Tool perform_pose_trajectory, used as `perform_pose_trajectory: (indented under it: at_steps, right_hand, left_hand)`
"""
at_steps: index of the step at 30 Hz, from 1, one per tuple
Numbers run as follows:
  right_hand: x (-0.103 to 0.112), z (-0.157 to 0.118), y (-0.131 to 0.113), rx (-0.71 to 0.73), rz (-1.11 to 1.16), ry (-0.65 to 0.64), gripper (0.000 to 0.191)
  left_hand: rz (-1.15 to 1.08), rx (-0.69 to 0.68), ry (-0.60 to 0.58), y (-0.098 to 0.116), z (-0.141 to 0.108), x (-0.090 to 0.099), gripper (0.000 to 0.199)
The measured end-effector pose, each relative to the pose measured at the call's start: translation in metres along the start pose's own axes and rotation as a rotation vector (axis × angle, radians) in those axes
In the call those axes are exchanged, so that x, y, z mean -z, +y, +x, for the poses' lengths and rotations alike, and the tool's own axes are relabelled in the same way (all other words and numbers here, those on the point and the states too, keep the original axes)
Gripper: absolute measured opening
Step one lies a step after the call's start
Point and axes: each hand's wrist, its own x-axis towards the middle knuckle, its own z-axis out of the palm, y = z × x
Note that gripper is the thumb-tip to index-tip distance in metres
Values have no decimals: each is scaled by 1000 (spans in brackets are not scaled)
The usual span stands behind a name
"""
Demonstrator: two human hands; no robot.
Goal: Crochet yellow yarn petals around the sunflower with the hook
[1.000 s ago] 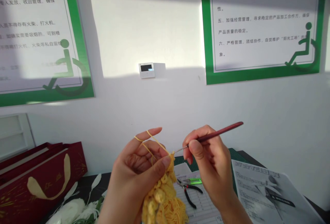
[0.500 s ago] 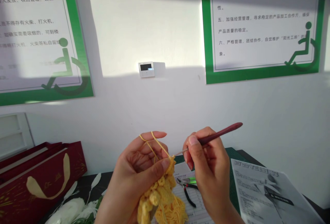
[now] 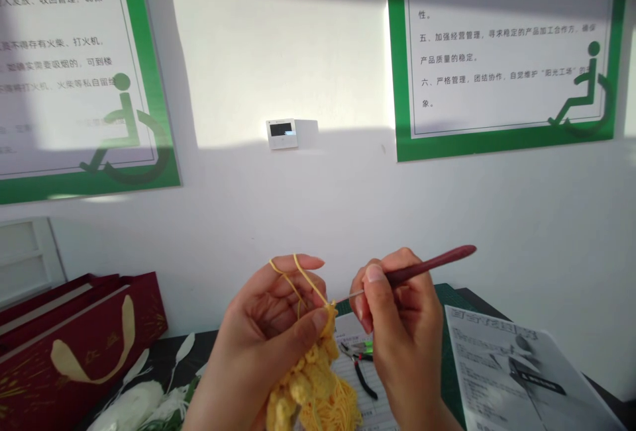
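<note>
Crochet hook handle (image 3: 431, 265) slightly lower now

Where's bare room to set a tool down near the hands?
A strip of green cutting mat shows between the right hand, on the crochet hook, and the printed sheet. Dark tabletop shows between the red gift box and the left hand. Crowded: below the hands, with the yellow crochet work, form sheet and pliers.
</note>
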Motion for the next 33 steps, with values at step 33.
perform_pose_trajectory:
  at_steps: [33]
  right_hand:
    - [9, -7, 17, 346, -165, -115, 14]
  left_hand:
    - [19, -215, 263, -2, -4, -15, 68]
